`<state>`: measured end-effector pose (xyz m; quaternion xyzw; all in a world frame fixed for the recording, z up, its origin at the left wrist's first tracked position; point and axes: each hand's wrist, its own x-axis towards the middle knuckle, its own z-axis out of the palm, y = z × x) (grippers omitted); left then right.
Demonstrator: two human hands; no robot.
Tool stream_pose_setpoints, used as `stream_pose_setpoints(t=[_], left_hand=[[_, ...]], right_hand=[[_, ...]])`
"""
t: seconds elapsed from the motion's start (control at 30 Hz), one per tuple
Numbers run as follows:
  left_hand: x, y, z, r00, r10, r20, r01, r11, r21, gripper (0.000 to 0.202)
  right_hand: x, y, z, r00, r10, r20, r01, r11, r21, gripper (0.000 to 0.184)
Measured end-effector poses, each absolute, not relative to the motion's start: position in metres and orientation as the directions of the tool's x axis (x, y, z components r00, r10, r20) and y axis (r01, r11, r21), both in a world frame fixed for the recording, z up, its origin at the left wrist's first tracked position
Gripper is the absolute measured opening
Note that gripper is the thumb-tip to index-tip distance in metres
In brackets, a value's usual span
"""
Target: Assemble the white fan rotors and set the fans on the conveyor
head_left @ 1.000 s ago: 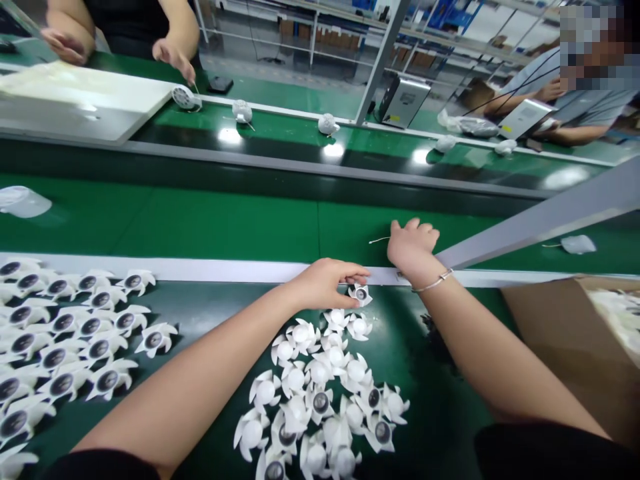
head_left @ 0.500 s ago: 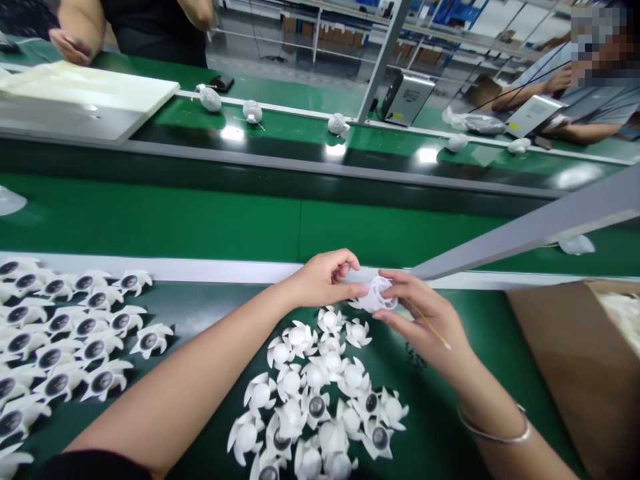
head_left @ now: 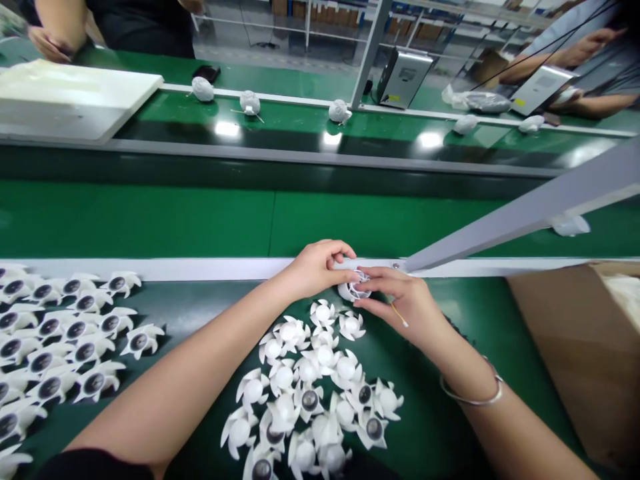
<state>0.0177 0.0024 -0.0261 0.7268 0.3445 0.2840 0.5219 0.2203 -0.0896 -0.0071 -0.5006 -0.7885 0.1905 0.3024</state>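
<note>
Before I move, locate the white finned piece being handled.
Head view, centre: the white finned piece sits between the left hand and right hand, above the pile of similar pieces.

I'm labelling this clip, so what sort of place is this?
Most likely a factory assembly line: long green conveyor belts, many identical white finned parts laid out in batches, and metal shelving with cartons behind.
</note>
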Motion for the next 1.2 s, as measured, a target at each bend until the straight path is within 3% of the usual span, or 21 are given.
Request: stream_pose_setpoints(t=[0.13, 0.37, 0.57, 0.63, 0.7, 0.8, 0.9, 1.2], left_hand=[[0.017, 0.006, -0.029, 0.579, 0.814, 0.036, 0.221, -0.200, 0.954, 0.039], [0.010, 0.001, -0.032, 0.541, 0.838, 0.075, 0.126, -0.169, 0.978, 0.043], [0.005, 0.000, -0.032, 0.520, 0.847, 0.109, 0.101, -0.187, 0.977, 0.039], [0.004, -0.001, -0.030, 0.554, 0.826, 0.106, 0.126, -0.208, 0.970, 0.035], [0.003, -0.004, -0.027, 0.602, 0.793, 0.097, 0.155, -0.235, 0.959, 0.033], [0.002, -0.008, -0.022, 0.670, 0.738, 0.075, 0.199, -0.276, 0.940, 0.034], [0.001, -0.009, -0.019, 0.709, 0.703, 0.055, 0.239, -0.313, 0.919, 0.033], [0.003, -0.011, -0.012, 0.728, 0.684, 0.033, 0.325, -0.387, 0.863, 0.035]], right_hand=[[0.218, -0.085, -0.008, -0.319, 0.905, 0.280, 0.723, 0.424, -0.545, 0.017], [0.219, -0.076, -0.005, -0.357, 0.900, 0.251, 0.714, 0.436, -0.547, 0.018], [0.226, -0.085, 0.001, -0.027, 0.918, 0.395, 0.868, 0.217, -0.447, 0.060], [0.233, -0.097, 0.006, 0.018, 0.884, 0.468, 0.881, 0.207, -0.425, 0.055], [0.241, -0.112, 0.009, 0.047, 0.817, 0.575, 0.878, 0.241, -0.414, 0.035], [0.255, -0.127, 0.009, 0.223, 0.697, 0.681, 0.845, 0.211, -0.492, 0.014], [0.269, -0.131, 0.005, 0.419, 0.660, 0.623, 0.734, 0.158, -0.661, 0.014], [0.290, -0.128, 0.007, 0.497, 0.664, 0.559, 0.634, 0.162, -0.756, 0.020]])
